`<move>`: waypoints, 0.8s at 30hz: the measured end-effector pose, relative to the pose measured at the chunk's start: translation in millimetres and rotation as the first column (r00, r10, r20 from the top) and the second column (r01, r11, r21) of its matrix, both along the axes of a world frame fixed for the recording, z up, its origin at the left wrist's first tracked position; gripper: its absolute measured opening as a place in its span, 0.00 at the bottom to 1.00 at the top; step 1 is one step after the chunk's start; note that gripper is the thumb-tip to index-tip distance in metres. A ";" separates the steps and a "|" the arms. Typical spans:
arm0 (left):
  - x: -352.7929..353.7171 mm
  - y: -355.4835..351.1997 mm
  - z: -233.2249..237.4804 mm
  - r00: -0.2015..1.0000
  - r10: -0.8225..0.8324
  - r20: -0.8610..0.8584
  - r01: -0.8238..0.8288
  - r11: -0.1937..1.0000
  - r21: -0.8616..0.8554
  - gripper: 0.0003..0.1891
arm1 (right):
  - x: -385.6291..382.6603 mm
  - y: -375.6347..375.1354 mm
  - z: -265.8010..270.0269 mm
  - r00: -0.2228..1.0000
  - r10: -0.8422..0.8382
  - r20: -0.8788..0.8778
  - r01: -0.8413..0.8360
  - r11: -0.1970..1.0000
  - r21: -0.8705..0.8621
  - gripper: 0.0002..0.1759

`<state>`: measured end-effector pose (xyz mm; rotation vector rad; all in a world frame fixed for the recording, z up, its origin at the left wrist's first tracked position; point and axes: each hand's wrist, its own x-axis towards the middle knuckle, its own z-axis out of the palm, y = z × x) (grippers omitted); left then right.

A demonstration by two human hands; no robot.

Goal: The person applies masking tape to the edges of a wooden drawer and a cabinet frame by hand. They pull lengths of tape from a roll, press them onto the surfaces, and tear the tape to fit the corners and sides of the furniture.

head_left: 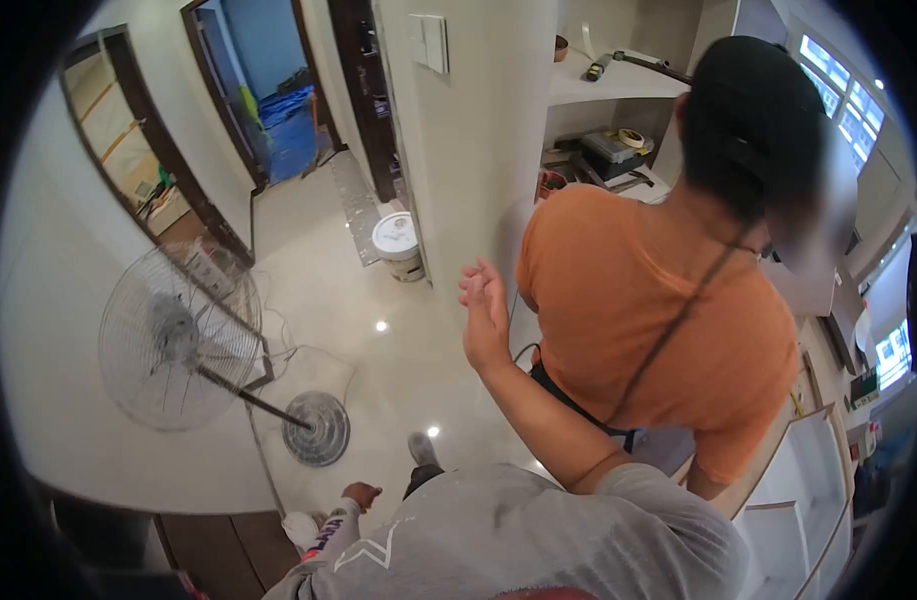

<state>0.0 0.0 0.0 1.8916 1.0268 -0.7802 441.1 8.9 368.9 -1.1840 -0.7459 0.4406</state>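
My right hand (487,310) is raised in front of me with the forearm bent up, close beside a person in an orange shirt (649,310). Its fingers are loosely bent and a little apart, with nothing in them. Low at my left side, my left hand (361,496) hangs at the end of a printed sleeve (331,532). The fingers there look curled in, and no object shows in them. A standing fan (179,335) with a round, dusty base (317,428) is the nearest thing to that hand.
A white-lidded bucket (397,240) stands by the wall corner, with cables (289,350) on the floor near the fan. Shelves at the upper right hold a toolbox (611,148) and a roll of tape (632,138). White open cabinet frames (794,490) lie at the lower right.
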 end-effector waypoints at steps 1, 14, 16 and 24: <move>9.5 26.0 8.6 0.999 0.026 -0.036 -0.026 1.000 0.013 0.25 | 9.1 32.3 -6.7 0.995 -0.097 -0.015 0.097 0.994 0.044 0.37; 158.7 364.0 29.7 0.922 0.187 0.339 -0.236 0.966 0.109 0.28 | 213.4 181.8 -28.2 0.356 -0.781 -0.514 0.916 0.400 0.026 0.39; 185.5 388.1 37.3 0.900 0.259 0.351 -0.286 0.958 0.026 0.28 | 240.4 175.2 -40.4 0.323 -0.767 -0.554 0.916 0.401 -0.020 0.36; 216.7 398.7 86.4 0.967 0.059 0.249 -0.071 0.997 0.038 0.29 | 411.2 180.0 -57.5 0.099 -0.792 -0.602 0.991 0.132 -0.011 0.31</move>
